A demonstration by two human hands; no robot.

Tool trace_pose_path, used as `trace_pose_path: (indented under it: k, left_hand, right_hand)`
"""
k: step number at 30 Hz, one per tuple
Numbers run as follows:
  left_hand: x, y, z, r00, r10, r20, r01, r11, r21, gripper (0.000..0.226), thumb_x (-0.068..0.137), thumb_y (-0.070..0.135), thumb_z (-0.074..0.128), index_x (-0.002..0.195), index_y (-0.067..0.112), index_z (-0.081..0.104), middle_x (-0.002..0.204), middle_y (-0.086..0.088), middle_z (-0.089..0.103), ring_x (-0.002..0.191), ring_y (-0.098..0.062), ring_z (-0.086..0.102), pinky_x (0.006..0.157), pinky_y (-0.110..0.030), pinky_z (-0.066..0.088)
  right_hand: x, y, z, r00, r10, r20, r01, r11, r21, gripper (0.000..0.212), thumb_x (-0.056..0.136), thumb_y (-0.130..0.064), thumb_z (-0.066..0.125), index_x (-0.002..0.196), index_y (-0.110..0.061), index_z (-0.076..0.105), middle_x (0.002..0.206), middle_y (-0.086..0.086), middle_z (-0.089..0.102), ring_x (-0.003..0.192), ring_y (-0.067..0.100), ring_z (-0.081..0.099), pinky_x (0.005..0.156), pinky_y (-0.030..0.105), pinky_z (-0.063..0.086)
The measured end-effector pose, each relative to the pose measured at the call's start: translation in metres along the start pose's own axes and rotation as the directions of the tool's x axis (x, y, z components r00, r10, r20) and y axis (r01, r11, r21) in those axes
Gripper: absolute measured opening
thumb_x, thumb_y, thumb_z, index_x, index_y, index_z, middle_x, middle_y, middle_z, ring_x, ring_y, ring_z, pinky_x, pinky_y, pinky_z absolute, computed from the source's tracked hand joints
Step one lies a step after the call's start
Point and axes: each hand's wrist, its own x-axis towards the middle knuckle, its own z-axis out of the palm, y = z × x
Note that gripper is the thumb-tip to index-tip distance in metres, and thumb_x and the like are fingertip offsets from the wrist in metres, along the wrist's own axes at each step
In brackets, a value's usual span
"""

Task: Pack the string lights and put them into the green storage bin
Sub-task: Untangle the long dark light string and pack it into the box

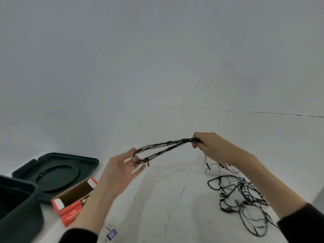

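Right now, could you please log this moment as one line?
step: bundling string lights | left hand: loops on fingers | right hand: gripping bundle | green bin: open

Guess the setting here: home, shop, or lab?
Probably a staged recording space, not a lived-in home: bare white wall, plain white work surface, and only task props, namely dark green plastic storage bin, red cardboard box, black string lights.
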Motion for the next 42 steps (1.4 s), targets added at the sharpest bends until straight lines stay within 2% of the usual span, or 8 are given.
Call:
trace_pose_path:
  k: [5,12,17,20,24,27,34,42]
  left_hand:
    - [-0.004,-0.027,-0.018,0.975,0.060,-0.214,0.067,0.839,0.540,0.027,0.088,0.034,0.058,0.109,0.017,0.058,0.113,-0.013,0.063,0.099,-0.026,0.058,0.089,-0.041,0.046]
    - [-0.026,0.002,0.058,0.913,0.267,0.307,-0.407,0.631,0.661,0.072,0.066,0.067,0.065,0.129,0.047,0.040,0.129,0.015,0.054,0.114,0.006,0.052,0.095,-0.016,0.041]
    - [-0.031,-0.014,0.068,0.933,0.166,0.320,-0.275,0.902,0.332,0.087,0.069,0.042,0.078,0.141,0.035,0.030,0.102,0.007,0.072,0.097,-0.007,0.063,0.079,-0.013,0.049]
    - [-0.036,-0.022,0.060,0.953,0.076,0.292,-0.108,0.990,0.095,0.071,0.075,0.028,0.073,0.137,0.021,0.040,0.118,-0.005,0.066,0.108,-0.014,0.064,0.076,-0.023,0.055]
    - [-0.043,-0.030,0.043,0.923,-0.067,0.379,-0.058,0.949,0.310,0.040,0.081,0.036,0.066,0.113,0.012,0.059,0.088,-0.002,0.071,0.067,-0.013,0.063,0.094,-0.043,0.048]
    - [-0.048,-0.031,0.034,0.890,-0.150,0.431,-0.063,0.895,0.442,0.024,0.083,0.034,0.057,0.089,0.011,0.060,0.049,0.007,0.047,0.040,-0.004,0.034,0.089,-0.038,0.052]
    - [-0.054,-0.018,0.014,0.865,-0.331,0.377,-0.080,0.651,0.755,0.015,0.092,0.020,0.057,0.103,0.011,0.063,0.051,0.005,0.039,0.041,-0.006,0.033,0.055,-0.022,0.047]
    - [-0.054,-0.013,-0.006,0.940,-0.206,0.273,-0.085,0.632,0.770,0.024,0.089,0.026,0.061,0.070,0.012,0.065,0.058,0.005,0.060,0.055,-0.011,0.056,0.065,-0.024,0.051]
  right_hand:
    - [-0.001,-0.020,0.004,0.993,-0.105,0.045,0.109,0.990,-0.094,0.017,0.099,-0.018,0.032,0.089,-0.023,0.045,0.079,-0.012,0.047,0.068,0.007,0.044,0.070,0.033,0.038]
    - [-0.003,-0.062,0.009,0.912,-0.393,0.116,0.403,0.911,-0.085,0.024,0.091,-0.032,0.023,0.086,-0.026,0.045,0.092,-0.003,0.050,0.089,0.015,0.035,0.083,0.031,0.033]
    - [-0.007,-0.087,0.027,0.945,-0.322,-0.055,0.326,0.917,0.229,0.016,0.096,-0.017,0.035,0.088,-0.025,0.046,0.102,-0.001,0.038,0.102,0.017,0.030,0.095,0.031,0.023]
    - [-0.004,-0.095,0.046,0.965,-0.246,-0.096,0.260,0.946,0.194,0.019,0.095,-0.021,0.032,0.085,-0.033,0.042,0.097,-0.007,0.034,0.098,0.011,0.029,0.089,0.025,0.020]
    - [-0.003,-0.094,0.047,0.972,-0.234,0.012,0.233,0.971,0.044,0.030,0.082,-0.015,0.030,0.092,-0.031,0.053,0.099,-0.008,0.033,0.098,0.011,0.026,0.087,0.028,0.018]
    - [-0.006,-0.090,0.033,0.973,-0.188,0.136,0.152,0.959,0.239,0.030,0.091,-0.007,0.045,0.086,-0.031,0.062,0.100,-0.008,0.044,0.101,0.012,0.038,0.093,0.028,0.030]
    - [-0.021,-0.078,0.034,0.960,-0.098,0.261,-0.109,0.728,0.677,0.016,0.084,-0.006,0.060,0.088,-0.004,0.075,0.083,0.008,0.068,0.070,0.011,0.055,0.063,0.024,0.042]
    - [-0.018,-0.072,0.052,0.969,0.136,0.208,-0.232,0.189,0.954,0.018,0.085,0.008,0.051,0.082,0.011,0.069,0.081,0.018,0.070,0.068,0.021,0.067,0.061,0.022,0.055]
